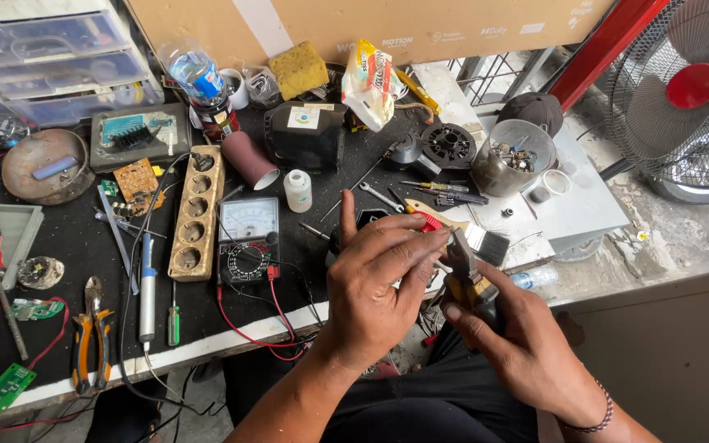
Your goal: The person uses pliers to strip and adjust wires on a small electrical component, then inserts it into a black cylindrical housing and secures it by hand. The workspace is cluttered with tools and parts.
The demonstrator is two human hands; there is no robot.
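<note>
A black bench [67, 246] with a pale front edge fills the left side. A brown cardboard sheet [207, 20] stands along the back like a wall. See-through plastic drawers [51, 49] sit in the far left corner. On the right is a grey concrete ledge [683, 238], a standing fan [691, 90] with a red middle, and a red post [605, 41]. Bright daylight falls there.

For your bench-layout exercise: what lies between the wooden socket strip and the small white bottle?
In the head view, the analog multimeter lies between the wooden socket strip and the small white bottle, slightly nearer the person; the maroon roll sits just behind that stretch.
</note>
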